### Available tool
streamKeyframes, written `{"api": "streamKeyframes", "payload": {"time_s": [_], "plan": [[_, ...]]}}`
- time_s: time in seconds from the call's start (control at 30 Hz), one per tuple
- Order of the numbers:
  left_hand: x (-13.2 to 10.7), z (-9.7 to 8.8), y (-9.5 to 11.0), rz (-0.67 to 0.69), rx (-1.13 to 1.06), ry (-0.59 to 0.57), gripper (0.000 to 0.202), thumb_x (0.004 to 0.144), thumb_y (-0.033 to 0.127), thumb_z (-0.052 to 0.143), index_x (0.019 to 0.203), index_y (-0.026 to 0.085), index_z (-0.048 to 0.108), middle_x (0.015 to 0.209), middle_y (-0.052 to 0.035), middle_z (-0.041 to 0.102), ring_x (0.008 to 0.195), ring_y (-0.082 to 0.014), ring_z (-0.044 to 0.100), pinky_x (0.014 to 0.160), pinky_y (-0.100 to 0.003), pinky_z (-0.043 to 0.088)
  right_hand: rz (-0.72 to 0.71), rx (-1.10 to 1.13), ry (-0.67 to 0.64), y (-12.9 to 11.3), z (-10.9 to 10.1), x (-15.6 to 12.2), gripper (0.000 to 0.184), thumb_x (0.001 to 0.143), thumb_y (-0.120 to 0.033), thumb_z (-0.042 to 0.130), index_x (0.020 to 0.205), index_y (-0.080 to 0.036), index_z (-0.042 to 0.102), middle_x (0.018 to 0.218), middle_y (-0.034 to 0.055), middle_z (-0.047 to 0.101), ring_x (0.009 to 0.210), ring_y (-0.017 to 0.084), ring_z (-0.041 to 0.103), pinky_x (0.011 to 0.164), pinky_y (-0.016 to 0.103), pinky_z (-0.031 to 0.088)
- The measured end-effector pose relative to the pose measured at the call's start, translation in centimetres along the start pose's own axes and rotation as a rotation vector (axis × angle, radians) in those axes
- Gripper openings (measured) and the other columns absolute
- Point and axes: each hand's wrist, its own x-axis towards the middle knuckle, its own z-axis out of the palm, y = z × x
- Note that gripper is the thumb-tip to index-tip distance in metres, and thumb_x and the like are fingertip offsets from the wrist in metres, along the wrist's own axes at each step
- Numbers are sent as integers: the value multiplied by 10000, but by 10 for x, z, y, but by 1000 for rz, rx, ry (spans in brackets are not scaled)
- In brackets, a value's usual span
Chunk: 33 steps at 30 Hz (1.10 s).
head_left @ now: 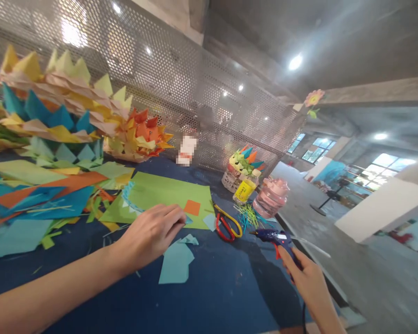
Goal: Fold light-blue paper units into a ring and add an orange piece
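Note:
My right hand grips a dark blue glue gun with a red trigger, its nozzle pointing left above the table. Over the front edge of a green paper sheet, my left hand is closed in a pinch, and a small light-blue paper piece shows at its fingertips. Beyond that hand, a curved strip of folded blue and white paper lies on the sheet, and an orange paper square lies to the right. Cut light-blue paper is just below the hand. Red-and-yellow-handled scissors lie between my hands.
Layered folded-paper crowns stand at the back left, behind heaped coloured paper. A yellow-labelled bottle, a pink container and paper shreds are at the right. Perforated metal screen borders the dark blue table.

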Motion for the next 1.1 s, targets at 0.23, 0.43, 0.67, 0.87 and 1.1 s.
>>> {"api": "streamKeyframes", "payload": {"time_s": [0.23, 0.43, 0.67, 0.87, 1.1], "plan": [[3, -5, -3, -60, -47, -47, 107, 895, 179, 459, 811, 187, 525, 771, 1, 596, 730, -175, 559, 648, -280, 394, -103, -271, 85, 31, 1, 8, 471, 743, -606, 453, 779, -203, 693, 821, 74, 702, 733, 255, 658, 669, 346, 507], [3, -5, -2, -86, -41, -62, 103, 874, 153, 478, 792, 189, 529, 764, 9, 605, 726, -176, 563, 644, -278, 394, -315, -455, 347, -10, 15, -8, 384, 828, -459, 427, 946, -160, 637, 925, 146, 637, 914, 342, 588, 755, 452, 470], [3, -5, 1, -57, 40, -90, 86, 862, 155, 498, 802, 193, 546, 766, 5, 618, 707, -186, 560, 628, -285, 386, -682, -18, -257, -133, 60, -18, 166, 878, -173, 461, 848, -195, 623, 872, 54, 631, 855, 181, 589, 773, 282, 443], [5, -7, 0, -71, 78, -100, 76, 855, 155, 502, 809, 193, 550, 766, 3, 616, 709, -193, 567, 632, -293, 392, -745, -150, -519, -171, 83, -2, 101, 837, -205, 555, 880, -164, 637, 851, 60, 640, 802, 178, 576, 717, 279, 409], [6, -7, -4, -108, 61, -106, 102, 853, 135, 477, 791, 193, 533, 751, 5, 607, 696, -183, 564, 631, -290, 396, -690, -34, -570, -154, 94, 7, 114, 739, -209, 672, 823, -172, 605, 793, 19, 623, 733, 147, 547, 632, 236, 383]]}}
